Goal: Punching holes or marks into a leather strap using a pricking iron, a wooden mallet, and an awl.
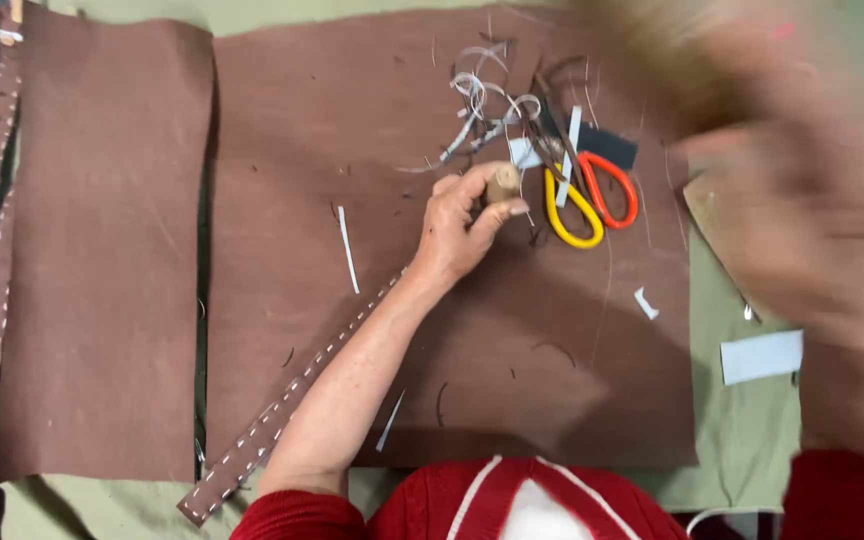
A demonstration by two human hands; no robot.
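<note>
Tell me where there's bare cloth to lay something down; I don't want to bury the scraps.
The left brown sheet is bare. So is the big sheet's upper left, left of the white strip. It is crowded by the scissors and the scrap tangle, beside the left hand.

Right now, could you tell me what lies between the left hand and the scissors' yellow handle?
In the head view, only bare brown fabric lies between the left hand, gripping a small wooden piece, and the scissors.

Olive-green table cover [742, 430] — brown felt sheets [102, 250] on top.
</note>
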